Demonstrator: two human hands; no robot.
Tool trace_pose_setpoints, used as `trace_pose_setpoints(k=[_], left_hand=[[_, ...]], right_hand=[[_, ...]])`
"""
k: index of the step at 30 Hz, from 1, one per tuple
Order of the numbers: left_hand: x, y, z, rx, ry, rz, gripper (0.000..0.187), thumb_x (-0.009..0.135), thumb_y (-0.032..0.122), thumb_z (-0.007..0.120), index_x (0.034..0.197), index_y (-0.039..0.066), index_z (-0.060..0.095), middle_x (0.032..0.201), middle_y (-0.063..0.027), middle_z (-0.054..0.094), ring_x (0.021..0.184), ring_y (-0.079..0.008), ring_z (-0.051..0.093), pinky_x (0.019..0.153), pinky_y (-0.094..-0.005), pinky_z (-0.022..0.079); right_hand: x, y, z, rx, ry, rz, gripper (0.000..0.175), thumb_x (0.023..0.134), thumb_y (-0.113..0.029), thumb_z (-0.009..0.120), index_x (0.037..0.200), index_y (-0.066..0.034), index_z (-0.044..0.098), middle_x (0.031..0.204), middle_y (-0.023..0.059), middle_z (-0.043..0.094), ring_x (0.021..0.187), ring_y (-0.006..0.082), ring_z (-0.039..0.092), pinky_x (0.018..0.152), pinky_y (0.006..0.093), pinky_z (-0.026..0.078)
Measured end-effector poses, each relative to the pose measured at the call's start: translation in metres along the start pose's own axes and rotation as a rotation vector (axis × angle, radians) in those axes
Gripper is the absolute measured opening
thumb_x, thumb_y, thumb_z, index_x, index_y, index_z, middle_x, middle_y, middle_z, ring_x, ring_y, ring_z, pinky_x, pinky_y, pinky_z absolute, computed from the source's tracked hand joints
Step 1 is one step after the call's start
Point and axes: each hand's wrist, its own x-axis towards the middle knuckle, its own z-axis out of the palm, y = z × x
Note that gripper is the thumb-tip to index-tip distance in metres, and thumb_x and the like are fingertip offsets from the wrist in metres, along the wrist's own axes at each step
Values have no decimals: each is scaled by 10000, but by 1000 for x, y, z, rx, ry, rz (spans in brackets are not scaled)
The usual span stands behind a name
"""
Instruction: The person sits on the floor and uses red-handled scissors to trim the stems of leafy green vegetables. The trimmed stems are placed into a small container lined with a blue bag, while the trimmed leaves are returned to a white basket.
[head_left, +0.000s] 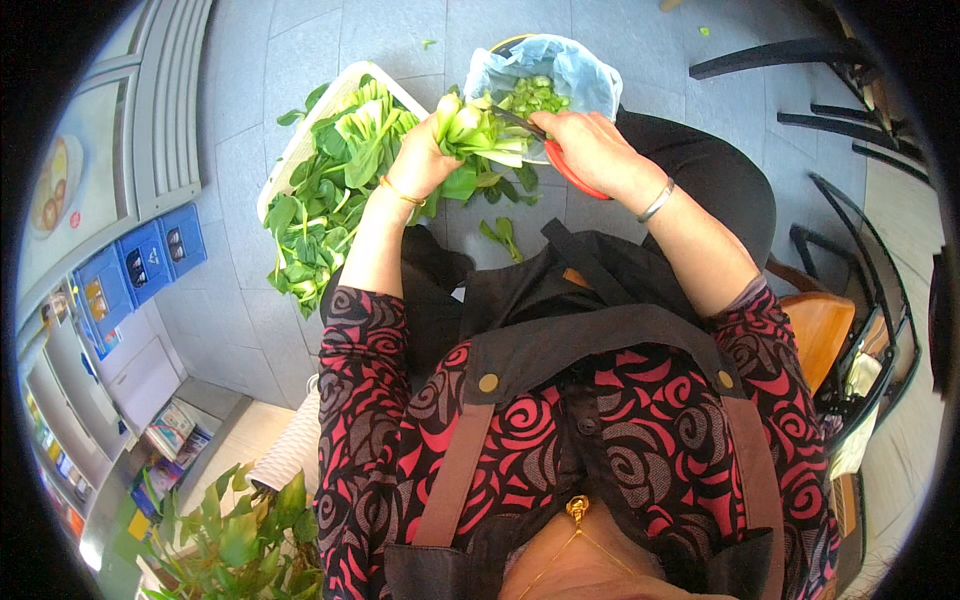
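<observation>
My left hand (424, 154) is closed around a bunch of leafy greens (472, 127), their pale stem ends pointing right. In my right hand (589, 146) is a pair of scissors with red handles (566, 171); the dark blades (511, 115) are beside the stem ends. Just behind the blades stands a round bin (607, 75) lined with a pale blue plastic bag, holding a heap of cut green stem pieces (538, 94). To the left, a long white basket (279, 166) is piled with leafy greens (315, 225), some hanging over its rim.
Loose green leaves (502, 236) lie on the grey tiled floor (247, 262) before me. Blue crates (142, 255) with bottles line the left side. A potted plant (240, 532) is at the lower left. Black chair legs (780, 56) reach in at the right.
</observation>
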Motion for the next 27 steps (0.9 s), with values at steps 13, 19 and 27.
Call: trace_pose_setpoints(k=[13, 19, 27], left_hand=[[5, -5, 12, -83, -130, -91, 411, 672, -33, 639, 1067, 43, 562, 926, -87, 637, 871, -177, 605, 795, -296, 470], [9, -7, 13, 49, -128, -136, 507, 631, -58, 616, 1117, 72, 550, 933, -117, 644, 888, -243, 620, 799, -318, 477], [8, -20, 7, 97, -118, -177, 528, 622, 6, 640, 1134, 90, 540, 943, -156, 638, 915, -313, 610, 804, -362, 478]], right_hand=[[2, 2, 33, 328, -110, 218, 218, 768, -197, 508, 802, 6, 580, 775, 230, 601, 787, 393, 598, 709, 453, 469], [-8, 3, 26, 236, 34, 298, 213, 772, -182, 514, 882, -10, 571, 750, 240, 598, 754, 396, 601, 688, 461, 474], [-6, -8, 21, -23, 47, 130, 332, 785, -105, 498, 1110, -43, 529, 883, 205, 588, 834, 355, 593, 717, 435, 457]])
